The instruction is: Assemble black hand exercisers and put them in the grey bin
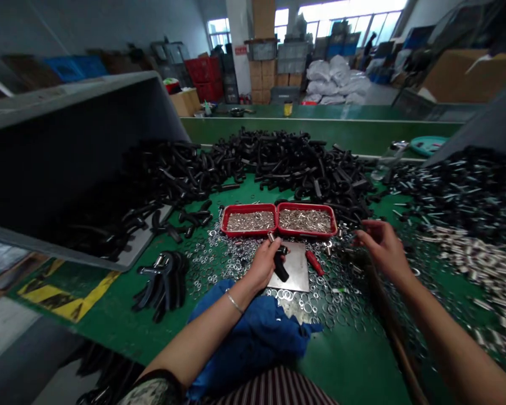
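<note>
My left hand (265,263) is closed round a black curved handle part (280,268) with a metal end, held over a small grey metal plate (296,269). My right hand (382,243) reaches to the right of the plate, fingers bent over scattered metal rings and small parts; what its fingertips pinch is too small to make out. Two red trays (278,209) of small silver pieces sit just beyond both hands. A red-handled tool (315,262) lies beside the plate.
A big heap of black handle parts (278,160) covers the far green table. Finished black pieces (162,281) lie at the left. Silver pins (484,253) are piled at the right. A blue cloth (253,332) lies on my lap; a grey bin (67,169) stands at the left.
</note>
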A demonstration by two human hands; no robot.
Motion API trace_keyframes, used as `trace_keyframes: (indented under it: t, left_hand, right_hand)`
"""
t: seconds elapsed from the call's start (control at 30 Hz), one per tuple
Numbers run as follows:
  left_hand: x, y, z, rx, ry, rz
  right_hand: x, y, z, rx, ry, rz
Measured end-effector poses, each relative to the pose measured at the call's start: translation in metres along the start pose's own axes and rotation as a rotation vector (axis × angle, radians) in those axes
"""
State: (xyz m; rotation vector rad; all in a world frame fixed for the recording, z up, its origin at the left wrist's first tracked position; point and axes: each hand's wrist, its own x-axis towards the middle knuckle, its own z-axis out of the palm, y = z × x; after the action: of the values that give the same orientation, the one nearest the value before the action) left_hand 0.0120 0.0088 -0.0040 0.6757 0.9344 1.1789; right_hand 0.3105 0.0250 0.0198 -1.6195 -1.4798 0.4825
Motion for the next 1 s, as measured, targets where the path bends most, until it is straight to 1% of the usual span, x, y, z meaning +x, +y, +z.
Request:
trace_keyframes:
  t: [0.03,0.07,0.1,0.13,0.17,0.2,0.27,0.37,0.43,0.5,0.57,0.63,0.7,0.73,0.77,0.87,0.9,0.97,1.0]
  left_hand:
    - [-0.001,0.0,0.004,0.0,0.0,-0.001]
    - [-0.002,0.001,0.008,0.002,0.003,0.005]
    - [-0.004,0.002,0.012,0.004,0.002,0.017]
    - [-0.006,0.003,0.015,0.004,-0.007,0.032]
    - [-0.009,0.004,0.016,0.005,-0.023,0.045]
    - [-0.011,0.004,0.017,0.011,-0.04,0.059]
    - [-0.015,0.004,0.015,0.043,-0.051,0.081]
    - [-0.018,0.0,0.006,0.153,0.009,0.121]
    - [-0.019,-0.004,0.001,0.223,0.04,0.147]
    - [-0.021,-0.006,0.0,0.267,0.033,0.151]
    - [-0.025,-0.002,0.001,0.272,-0.018,0.119]
    - [-0.029,0.005,0.003,0.269,-0.1,0.071]
    - [-0.033,0.013,0.004,0.314,-0.16,0.072]
    - [-0.034,0.017,0.004,0.361,-0.175,0.099]
    - [-0.035,0.019,0.004,0.424,-0.175,0.142]
    - [-0.034,0.02,0.002,0.643,-0.091,0.303]
    - [-0.033,0.02,0.0,0.706,-0.056,0.351]
    - [-0.031,0.02,-0.004,0.798,-0.031,0.44]
    - [-0.03,0.02,-0.007,0.831,-0.059,0.485]
  right_hand:
    - [-0.016,-0.019,0.015,0.234,-0.105,0.03]
    - [-0.032,-0.038,0.03,0.415,-0.203,0.052]
    - [-0.048,-0.055,0.044,0.541,-0.256,0.068]
    - [-0.061,-0.07,0.058,0.626,-0.271,0.075]
    - [-0.072,-0.082,0.07,0.656,-0.279,0.074]
    - [-0.079,-0.09,0.08,0.634,-0.268,0.061]
    - [-0.087,-0.095,0.091,0.47,-0.241,-0.022]
    - [-0.089,-0.092,0.092,0.139,-0.269,-0.254]
    - [-0.09,-0.088,0.088,0.004,-0.331,-0.355]
    - [-0.091,-0.086,0.085,-0.042,-0.37,-0.351]
    - [-0.093,-0.084,0.082,-0.028,-0.36,-0.328]
    - [-0.094,-0.083,0.08,0.006,-0.351,-0.371]
    - [-0.094,-0.083,0.08,0.04,-0.383,-0.423]
    - [-0.094,-0.084,0.081,0.069,-0.406,-0.402]
    - [-0.094,-0.086,0.082,0.115,-0.437,-0.332]
    - [-0.093,-0.091,0.09,0.315,-0.578,0.008]
    - [-0.093,-0.092,0.093,0.363,-0.606,0.081]
    - [-0.095,-0.092,0.097,0.42,-0.638,0.136]
    - [-0.095,-0.092,0.098,0.455,-0.672,0.163]
